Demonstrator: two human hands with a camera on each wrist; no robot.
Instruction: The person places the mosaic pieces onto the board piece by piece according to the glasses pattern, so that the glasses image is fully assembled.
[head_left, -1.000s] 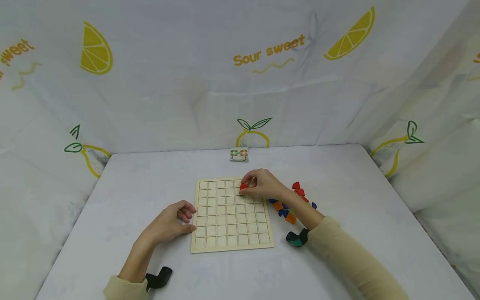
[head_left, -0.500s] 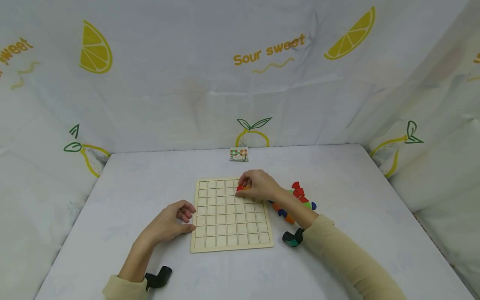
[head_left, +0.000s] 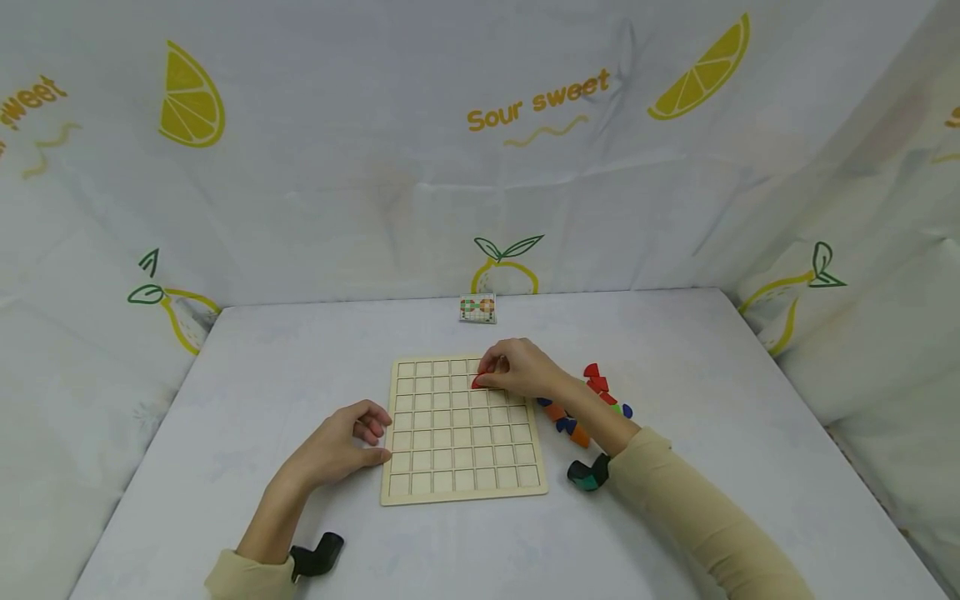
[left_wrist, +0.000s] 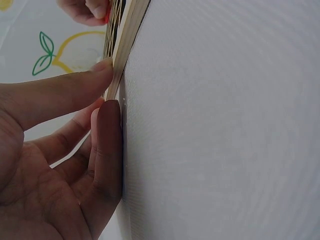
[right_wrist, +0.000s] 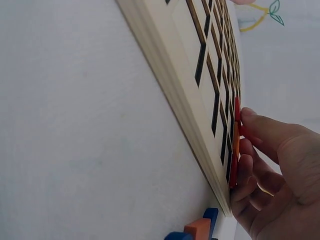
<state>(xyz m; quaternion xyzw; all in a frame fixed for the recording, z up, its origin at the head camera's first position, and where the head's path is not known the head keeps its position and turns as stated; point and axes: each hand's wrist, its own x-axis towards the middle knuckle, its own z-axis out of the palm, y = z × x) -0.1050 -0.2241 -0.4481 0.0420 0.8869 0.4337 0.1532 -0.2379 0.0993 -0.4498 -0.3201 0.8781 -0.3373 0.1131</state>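
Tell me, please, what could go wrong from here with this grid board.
The right hand might knock a red piece and an orange piece beside it out of line on the grid board. The right forearm, reaching across the loose pieces, could scatter some. The left hand, touching the board's edge, might shift it.

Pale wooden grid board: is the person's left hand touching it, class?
Touching. The left wrist view shows it: the left hand has its thumb tip against the wooden board, with no gap between.
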